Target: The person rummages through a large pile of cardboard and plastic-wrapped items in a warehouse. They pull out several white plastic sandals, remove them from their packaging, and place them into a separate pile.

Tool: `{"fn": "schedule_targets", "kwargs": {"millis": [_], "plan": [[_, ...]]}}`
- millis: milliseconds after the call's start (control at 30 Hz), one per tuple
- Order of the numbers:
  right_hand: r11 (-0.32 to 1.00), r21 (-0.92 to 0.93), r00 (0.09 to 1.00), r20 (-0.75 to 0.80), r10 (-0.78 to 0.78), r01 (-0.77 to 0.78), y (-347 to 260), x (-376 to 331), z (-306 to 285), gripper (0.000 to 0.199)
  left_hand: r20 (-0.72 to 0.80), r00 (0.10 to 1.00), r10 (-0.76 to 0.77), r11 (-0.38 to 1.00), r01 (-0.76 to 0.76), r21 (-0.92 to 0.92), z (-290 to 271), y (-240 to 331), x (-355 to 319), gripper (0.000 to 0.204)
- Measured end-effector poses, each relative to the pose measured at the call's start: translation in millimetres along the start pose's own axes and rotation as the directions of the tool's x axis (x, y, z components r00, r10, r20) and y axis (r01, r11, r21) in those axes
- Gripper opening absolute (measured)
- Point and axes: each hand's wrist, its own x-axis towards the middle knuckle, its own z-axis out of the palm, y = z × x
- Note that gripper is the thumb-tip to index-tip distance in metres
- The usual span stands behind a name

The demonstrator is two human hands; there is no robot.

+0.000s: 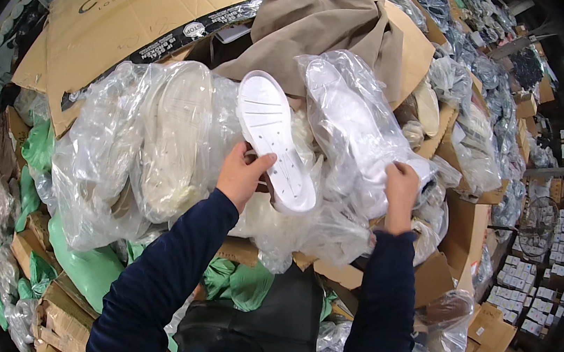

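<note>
Bagged shoes (159, 140) and brown cloth (322, 19) crowding all sides; only narrow gaps between the plastic bags (339, 225).

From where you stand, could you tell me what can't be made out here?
Head view:
- Upper of the white shoe in the left hand: faces away, only the sole shows.
- Right hand fingertips: buried in the clear bag.
- Shoes inside the bag at left: blurred by plastic.

Clear bags (160, 133) blur the soles inside; brown cloth (322, 19) is cut off at the top edge.
</note>
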Motion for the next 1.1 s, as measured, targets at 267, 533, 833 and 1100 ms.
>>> {"fn": "schedule_targets", "kwargs": {"millis": [267, 533, 833, 1100], "plan": [[0.834, 0.463, 0.928, -0.062, 0.368, -0.300, -9.1, -174.9, -253.2, 0.037, 0.089, 0.915, 0.393, 0.802, -0.388, 0.454, -19.8, -8.6, -79.3, 0.059], [0.400, 0.910, 0.984, 0.048, 0.171, -0.114, -97.4, -333.9, -193.2, 0.050, 0.256, 0.845, 0.469, 0.798, -0.530, 0.288, -46.5, 31.5, -183.6, 0.055], [0.606, 0.734, 0.878, 0.028, -0.479, 0.307, -211.6, -469.9, -92.8, 0.042, 0.400, 0.720, 0.567, 0.822, -0.523, -0.226, -161.2, 26.9, -263.6, 0.063], [0.311, 0.768, 0.458, 0.026, -0.889, 0.560, -272.9, -526.5, -92.5, 0.039, 0.464, 0.672, 0.577, 0.698, -0.109, -0.708, -298.0, 40.1, -285.7, 0.080]]}}
